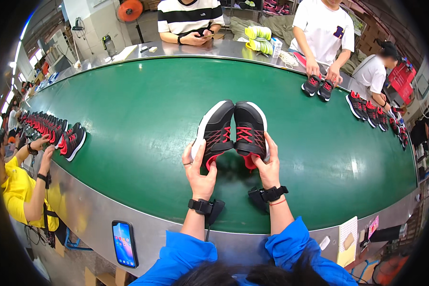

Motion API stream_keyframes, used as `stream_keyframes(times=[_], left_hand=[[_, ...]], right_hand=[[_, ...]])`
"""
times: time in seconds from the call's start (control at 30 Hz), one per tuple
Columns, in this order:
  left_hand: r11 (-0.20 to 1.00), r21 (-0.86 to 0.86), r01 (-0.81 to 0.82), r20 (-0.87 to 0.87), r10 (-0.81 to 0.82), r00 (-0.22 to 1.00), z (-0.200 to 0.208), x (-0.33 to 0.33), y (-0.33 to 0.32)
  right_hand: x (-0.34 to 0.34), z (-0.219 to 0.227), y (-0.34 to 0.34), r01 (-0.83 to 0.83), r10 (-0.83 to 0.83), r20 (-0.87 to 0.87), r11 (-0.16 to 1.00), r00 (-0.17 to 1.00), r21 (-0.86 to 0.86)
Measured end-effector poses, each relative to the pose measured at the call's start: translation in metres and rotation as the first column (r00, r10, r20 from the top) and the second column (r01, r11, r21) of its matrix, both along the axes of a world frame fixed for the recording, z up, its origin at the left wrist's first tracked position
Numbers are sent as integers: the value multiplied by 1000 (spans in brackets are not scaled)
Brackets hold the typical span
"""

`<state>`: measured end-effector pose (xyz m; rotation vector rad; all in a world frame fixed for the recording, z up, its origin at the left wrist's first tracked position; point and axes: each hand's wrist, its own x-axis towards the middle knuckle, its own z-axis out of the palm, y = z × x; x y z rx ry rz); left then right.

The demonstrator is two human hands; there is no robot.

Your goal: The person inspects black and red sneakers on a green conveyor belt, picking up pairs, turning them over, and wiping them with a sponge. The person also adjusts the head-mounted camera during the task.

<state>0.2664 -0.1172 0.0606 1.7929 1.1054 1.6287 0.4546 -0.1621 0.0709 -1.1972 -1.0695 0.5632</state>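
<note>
Over the green belt [143, 114] I hold a pair of black sneakers with red laces, red lining and white soles. My left hand [201, 172] is closed round the heel of the left sneaker [219, 125], thumb at its red collar. The heel of the right sneaker [249, 125] is gripped by my right hand [269, 167], its thumb at the opening. Both toes point away from me and touch or nearly touch, while the heels stand apart. Black straps with small boxes circle both my wrists.
Rows of similar sneakers stand at the left [45, 125] and right [367, 109]. A co-worker in yellow [21, 190] and one across the belt [324, 28] handle shoes; another holds a phone. On my metal edge lie a phone [124, 244] and a notepad [346, 245].
</note>
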Motion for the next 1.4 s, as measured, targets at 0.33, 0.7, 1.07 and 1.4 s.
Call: stream_keyframes(times=[0.33,0.7,1.07,1.4], left_hand=[[946,-237,223,325,-139,935,-2,-6,1],[712,-151,686,807,-312,502,20,-4,-3],[943,-314,113,576,95,812,-8,-8,5],[993,1,-114,-451,102,886,19,10,-18]], right_hand=[[-1,8,-4,-86,53,-276,990,960,-109],[-7,6,-6,-366,298,-360,921,884,-134],[-8,0,-6,-233,210,-105,922,972,-308],[-2,-14,-5,-179,185,0,947,983,-268]])
